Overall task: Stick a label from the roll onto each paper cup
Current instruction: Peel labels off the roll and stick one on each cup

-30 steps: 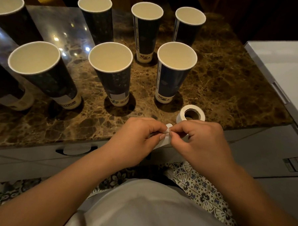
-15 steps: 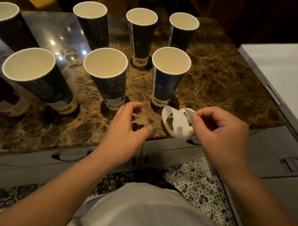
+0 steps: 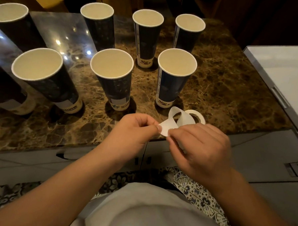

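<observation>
Before you lies a brown marble tabletop (image 3: 224, 78) bearing upright paper cups. Taking the near right cup (image 3: 174, 79) as landmark: the label roll (image 3: 199, 116) lies flat just beside its base, toward you and right. Two cups (image 3: 112, 79) (image 3: 44, 79) stand in line to its left, others behind it.

Both bare forearms reached in from below and met at the near edge of the counter (image 3: 232, 93). The left hand (image 3: 133, 131) had its fingers curled, thumb and forefinger pinching together. The right hand (image 3: 200, 146), knuckles up, pinched with its fingertips just beside the left's.
</observation>
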Available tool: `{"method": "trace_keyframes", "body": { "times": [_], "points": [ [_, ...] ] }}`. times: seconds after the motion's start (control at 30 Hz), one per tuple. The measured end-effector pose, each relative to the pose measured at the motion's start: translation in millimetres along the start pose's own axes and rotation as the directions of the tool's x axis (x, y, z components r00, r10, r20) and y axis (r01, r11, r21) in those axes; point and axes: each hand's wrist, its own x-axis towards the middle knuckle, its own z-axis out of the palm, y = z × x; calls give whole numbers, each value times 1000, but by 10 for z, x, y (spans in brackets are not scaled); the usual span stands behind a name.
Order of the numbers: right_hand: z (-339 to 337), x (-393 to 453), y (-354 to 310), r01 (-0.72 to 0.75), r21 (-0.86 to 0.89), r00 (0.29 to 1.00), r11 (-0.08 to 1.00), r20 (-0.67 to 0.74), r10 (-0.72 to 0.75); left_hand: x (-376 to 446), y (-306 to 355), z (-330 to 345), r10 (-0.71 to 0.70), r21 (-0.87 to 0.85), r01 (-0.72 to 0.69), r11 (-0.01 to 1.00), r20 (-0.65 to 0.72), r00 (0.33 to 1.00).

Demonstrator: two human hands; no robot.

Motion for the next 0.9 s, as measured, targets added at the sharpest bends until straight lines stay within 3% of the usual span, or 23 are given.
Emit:
{"method": "trace_keyframes", "body": {
  "times": [0.1, 0.2, 0.27, 0.33, 0.4, 0.47, 0.6, 0.7, 0.77, 0.9],
  "points": [
    [-27, 11, 23, -170, 178, 984, 969, -16, 175, 21, -20, -45, 94, 136, -94, 986, 10, 996],
    [-69, 98, 31, -453, 320, 891, 832, 130, 436, 34, -12, -109, 234, 383, -257, 887, 106, 966],
    [-73, 130, 44, -543, 366, 839, 756, 257, 479, 40, 17, -122, 301, 488, -352, 799, 181, 936],
    [-81, 148, 49, -551, 391, 835, 738, 278, 476, 45, 43, -114, 358, 529, -413, 741, 209, 910],
    [-93, 165, 55, -553, 405, 833, 728, 257, 490, 62, 38, -97, 404, 502, -427, 752, 161, 901],
    [-95, 175, 70, -530, 406, 847, 745, 204, 491, 85, 10, -46, 396, 394, -381, 836, 46, 917],
    [-78, 157, 141, -534, 400, 831, 745, 84, 550, 254, -77, 130, 242, 132, -219, 967, -195, 950],
    [-105, 125, 215, -562, 407, 805, 720, 71, 588, 496, -136, 220, 244, 220, -182, 958, -304, 921],
    [-117, 108, 247, -572, 406, 799, 713, 81, 595, 675, -137, 248, 249, 279, -162, 947, -315, 916],
    [-117, 75, 299, -578, 398, 795, 712, 80, 601, 1051, -138, 279, 251, 240, -198, 950, -215, 944]
  ]
}}
